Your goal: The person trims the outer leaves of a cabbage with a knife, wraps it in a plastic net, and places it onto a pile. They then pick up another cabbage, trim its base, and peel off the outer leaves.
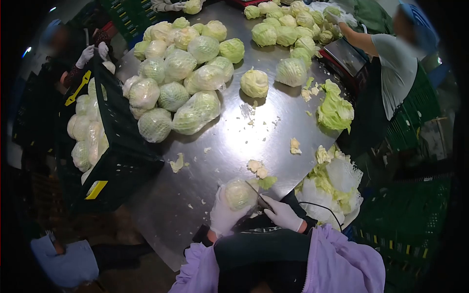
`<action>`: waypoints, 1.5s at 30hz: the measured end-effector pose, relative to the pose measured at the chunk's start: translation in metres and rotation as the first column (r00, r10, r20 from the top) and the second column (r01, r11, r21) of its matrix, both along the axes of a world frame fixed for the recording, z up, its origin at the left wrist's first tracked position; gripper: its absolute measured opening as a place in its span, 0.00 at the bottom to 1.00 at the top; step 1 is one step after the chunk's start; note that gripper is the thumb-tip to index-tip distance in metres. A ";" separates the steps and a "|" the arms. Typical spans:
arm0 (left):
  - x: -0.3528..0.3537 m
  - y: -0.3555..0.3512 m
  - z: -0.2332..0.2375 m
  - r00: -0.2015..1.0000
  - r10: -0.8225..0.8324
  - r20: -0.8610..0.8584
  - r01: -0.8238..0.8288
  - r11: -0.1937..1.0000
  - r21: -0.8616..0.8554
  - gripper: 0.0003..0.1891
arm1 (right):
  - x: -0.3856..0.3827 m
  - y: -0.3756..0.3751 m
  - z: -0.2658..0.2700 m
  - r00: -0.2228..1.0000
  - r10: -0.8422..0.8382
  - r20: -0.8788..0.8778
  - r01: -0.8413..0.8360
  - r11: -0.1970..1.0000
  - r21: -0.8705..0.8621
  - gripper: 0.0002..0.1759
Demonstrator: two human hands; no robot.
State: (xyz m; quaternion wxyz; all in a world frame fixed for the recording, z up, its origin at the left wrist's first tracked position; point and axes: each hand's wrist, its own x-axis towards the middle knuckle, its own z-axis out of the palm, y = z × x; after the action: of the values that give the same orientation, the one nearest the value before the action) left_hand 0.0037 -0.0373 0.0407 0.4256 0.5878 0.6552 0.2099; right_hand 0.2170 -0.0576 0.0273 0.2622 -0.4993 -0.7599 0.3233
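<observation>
In white gloves, both my hands are low in the head view, over the near edge of the metal table (195,166). My left hand (224,215) is wrapped round a pale cabbage (239,194), which looks covered in clear film. A knife (257,191) is gripped in my right hand (283,215), its blade slanting up and left along the cabbage's right side. Just beyond the cabbage lie cut stem pieces (257,168) and a small green leaf (267,182).
Film-wrapped cabbages (196,111) are heaped at the back left, beside a dark crate (127,141) holding more. Bare cabbages (286,35) pile up at the back right. Loose leaves (335,110) lie on the right; trimmings (332,183) fill a container below. Other people (398,63) stand around the table.
</observation>
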 end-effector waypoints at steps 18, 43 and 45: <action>0.013 0.004 0.001 0.980 -0.105 -0.169 0.125 0.986 0.112 0.50 | -0.006 0.015 -0.013 0.903 0.157 0.399 0.006 0.926 -0.377 0.10; -0.012 0.012 -0.013 0.999 0.049 0.019 -0.052 0.931 0.362 0.21 | 0.038 0.005 0.043 0.980 0.077 -0.185 -0.158 0.864 -0.478 0.25; -0.008 0.014 -0.007 0.997 0.065 0.039 -0.075 0.923 0.378 0.18 | 0.032 0.012 0.070 0.984 -0.014 -0.179 -0.097 0.795 -0.599 0.26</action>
State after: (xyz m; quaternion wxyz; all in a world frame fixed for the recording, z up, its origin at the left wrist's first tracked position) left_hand -0.0039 -0.0229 0.0334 0.3046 0.6323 0.6175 0.3552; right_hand 0.2494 -0.0451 0.0974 0.1469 -0.5099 -0.6015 0.5972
